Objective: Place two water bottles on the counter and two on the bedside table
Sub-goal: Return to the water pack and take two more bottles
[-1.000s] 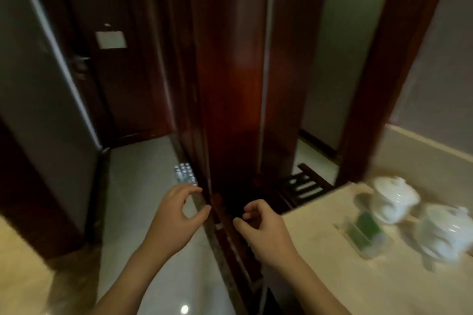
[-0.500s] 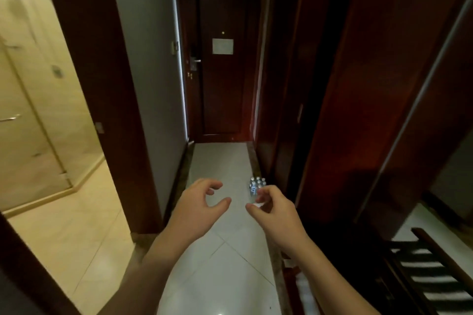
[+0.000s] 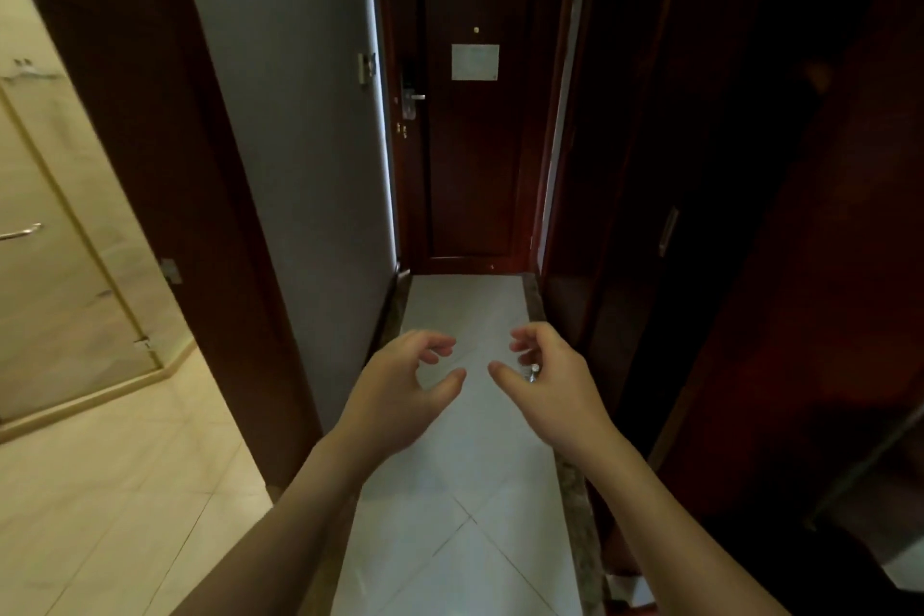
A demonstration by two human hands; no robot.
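Observation:
I look down a narrow tiled hallway. My left hand (image 3: 405,385) and my right hand (image 3: 555,380) reach forward side by side over the white floor, both with curled, spread fingers and nothing in them. A pack of water bottles (image 3: 534,371) stands on the floor by the right wall, almost wholly hidden behind my right hand; only a small shiny cap shows between the fingers. No counter or bedside table is in view.
A dark wooden entry door (image 3: 475,140) with a white notice closes the far end of the hallway. Dark wood panels (image 3: 725,215) line the right side. A grey wall (image 3: 300,115) and a bathroom opening with a glass shower door (image 3: 60,290) lie to the left.
The view has swung left from the counter with the white teacups to the hallway. Both hands have moved forward, and my right hand now covers the bottle pack.

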